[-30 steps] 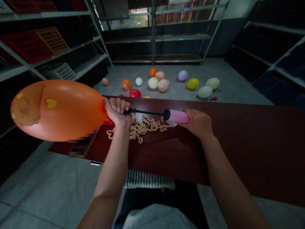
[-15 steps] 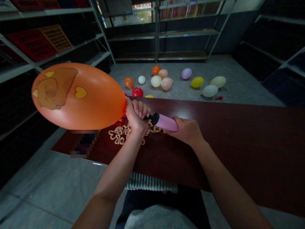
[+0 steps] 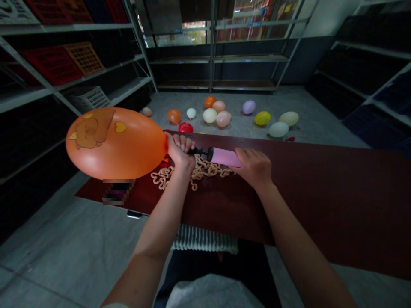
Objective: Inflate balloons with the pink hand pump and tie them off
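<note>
My left hand (image 3: pixel 181 149) is closed around the neck of a large inflated orange balloon (image 3: pixel 128 149), printed with a brown cartoon animal and a yellow heart. The same hand grips the black end of a balloon pump; the join between neck and pump is hidden by the fingers. My right hand (image 3: pixel 253 167) wraps round the pink barrel of the balloon pump (image 3: pixel 224 157). A thin black rod shows between the barrel and my left hand. Below the hands, a heap of beige curly long balloons (image 3: pixel 205 171) lies on the dark red table (image 3: pixel 308 192).
Several inflated balloons (image 3: pixel 209 116) lie on the floor beyond the table. Red deflated balloons (image 3: pixel 165 162) sit behind my left wrist. A partly blurred dark object (image 3: pixel 118 192) rests at the table's left end. Metal shelves (image 3: pixel 212 60) with crates (image 3: pixel 51 66) stand around.
The pump has lengthened: more black rod shows between the pink barrel and my left hand. The orange balloon sits lower and further right in view, and the camera has tilted up slightly.
</note>
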Motion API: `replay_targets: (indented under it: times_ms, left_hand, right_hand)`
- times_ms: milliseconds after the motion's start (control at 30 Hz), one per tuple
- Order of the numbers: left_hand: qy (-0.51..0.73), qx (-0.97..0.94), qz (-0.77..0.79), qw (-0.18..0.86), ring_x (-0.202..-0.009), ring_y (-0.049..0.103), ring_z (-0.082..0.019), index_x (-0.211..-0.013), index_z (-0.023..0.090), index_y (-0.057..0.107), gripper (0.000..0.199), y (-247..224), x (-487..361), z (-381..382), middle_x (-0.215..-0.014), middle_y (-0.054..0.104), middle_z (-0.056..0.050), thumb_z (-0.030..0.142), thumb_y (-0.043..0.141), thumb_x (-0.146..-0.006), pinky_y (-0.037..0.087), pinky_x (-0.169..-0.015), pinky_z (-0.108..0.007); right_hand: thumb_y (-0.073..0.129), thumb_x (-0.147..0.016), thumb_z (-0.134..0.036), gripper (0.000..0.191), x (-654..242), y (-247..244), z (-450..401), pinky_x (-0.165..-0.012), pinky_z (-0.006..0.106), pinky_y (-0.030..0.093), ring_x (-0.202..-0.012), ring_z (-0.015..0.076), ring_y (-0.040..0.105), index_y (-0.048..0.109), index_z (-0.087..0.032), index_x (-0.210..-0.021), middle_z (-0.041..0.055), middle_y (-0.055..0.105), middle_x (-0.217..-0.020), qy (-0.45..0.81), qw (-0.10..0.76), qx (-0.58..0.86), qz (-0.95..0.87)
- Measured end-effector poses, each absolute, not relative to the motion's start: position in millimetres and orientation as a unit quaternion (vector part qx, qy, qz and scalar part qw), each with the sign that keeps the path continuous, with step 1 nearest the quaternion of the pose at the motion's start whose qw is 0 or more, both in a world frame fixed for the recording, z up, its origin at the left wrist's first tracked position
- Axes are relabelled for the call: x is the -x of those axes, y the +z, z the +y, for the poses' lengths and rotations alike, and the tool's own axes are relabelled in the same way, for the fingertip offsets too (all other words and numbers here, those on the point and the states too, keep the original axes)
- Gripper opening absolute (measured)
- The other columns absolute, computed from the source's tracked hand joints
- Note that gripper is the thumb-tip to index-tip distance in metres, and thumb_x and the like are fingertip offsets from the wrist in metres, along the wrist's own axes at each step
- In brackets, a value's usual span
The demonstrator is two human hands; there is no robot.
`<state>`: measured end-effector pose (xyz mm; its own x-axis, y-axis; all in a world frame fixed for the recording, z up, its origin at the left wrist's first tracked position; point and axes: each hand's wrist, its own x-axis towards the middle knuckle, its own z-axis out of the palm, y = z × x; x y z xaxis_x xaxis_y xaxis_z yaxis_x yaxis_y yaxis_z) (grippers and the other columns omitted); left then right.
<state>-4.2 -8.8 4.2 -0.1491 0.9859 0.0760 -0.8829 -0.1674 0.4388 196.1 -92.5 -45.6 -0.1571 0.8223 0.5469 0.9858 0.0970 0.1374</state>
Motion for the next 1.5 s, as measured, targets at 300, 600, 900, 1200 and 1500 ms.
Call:
replay_targets:
  times_ms: [300, 600, 900, 1200, 1500]
  left_hand:
    - [0.766, -0.177, 0.137, 0.603, -0.033, 0.016, -0.006, -0.053, 0.019, 0.021, 0.058, 6.2, 21.7, 1.7, -0.041, 0.019, 0.008, 0.047, 0.043, -0.099, 0.022, -0.039, -0.023]
    - [0.763, -0.19, 0.111, 0.608, -0.033, 0.015, -0.005, -0.054, 0.018, 0.016, 0.059, 12.0, 24.4, -4.7, -0.041, 0.016, 0.008, 0.047, 0.04, -0.1, 0.021, -0.039, -0.022]
    - [0.752, -0.186, 0.118, 0.622, -0.032, 0.016, -0.005, -0.053, 0.018, 0.015, 0.057, 12.2, 13.2, -10.0, -0.042, 0.015, 0.007, 0.039, 0.034, -0.103, 0.022, -0.038, -0.021]
    - [0.699, -0.231, 0.146, 0.661, -0.03, 0.018, -0.006, -0.048, 0.018, 0.022, 0.062, 6.9, -19.4, -26.3, -0.04, 0.018, 0.006, 0.047, 0.037, -0.101, 0.022, -0.036, -0.023]
    - [0.719, -0.22, 0.122, 0.647, -0.031, 0.017, -0.006, -0.049, 0.019, 0.025, 0.06, 2.0, -11.9, -19.4, -0.04, 0.017, 0.006, 0.043, 0.031, -0.103, 0.021, -0.036, -0.024]
  right_hand:
    - [0.053, -0.087, -0.057, 0.048, -232.9, -48.2, -93.7, -0.077, 0.036, 0.032, -0.089, 0.0259, 0.058, 0.062, -0.018, -0.113, 0.0104, 0.069, -0.098, -0.246, 0.146, 0.658, -0.697]
    - [0.049, -0.09, -0.05, 0.039, -259.3, -47.6, -99.4, -0.073, 0.037, 0.037, -0.086, 0.0272, 0.059, 0.064, -0.018, -0.107, 0.0133, 0.068, -0.095, -0.249, 0.181, 0.662, -0.684]
    - [0.06, -0.082, -0.056, 0.039, -233.8, -46.7, -99.3, -0.069, 0.033, 0.035, -0.079, 0.0239, 0.061, 0.063, -0.018, -0.092, 0.0086, 0.068, -0.085, -0.224, 0.152, 0.648, -0.712]
    - [0.058, -0.077, -0.065, 0.052, -190.7, -52.6, -96.7, -0.057, 0.03, 0.03, -0.065, 0.022, 0.064, 0.066, -0.018, -0.097, 0.0079, 0.073, -0.079, -0.129, 0.169, 0.644, -0.735]
    - [0.06, -0.077, -0.068, 0.054, -195.9, -52.6, -91.5, -0.061, 0.03, 0.032, -0.071, 0.0206, 0.065, 0.066, -0.021, -0.102, 0.0049, 0.073, -0.085, -0.149, 0.213, 0.633, -0.729]
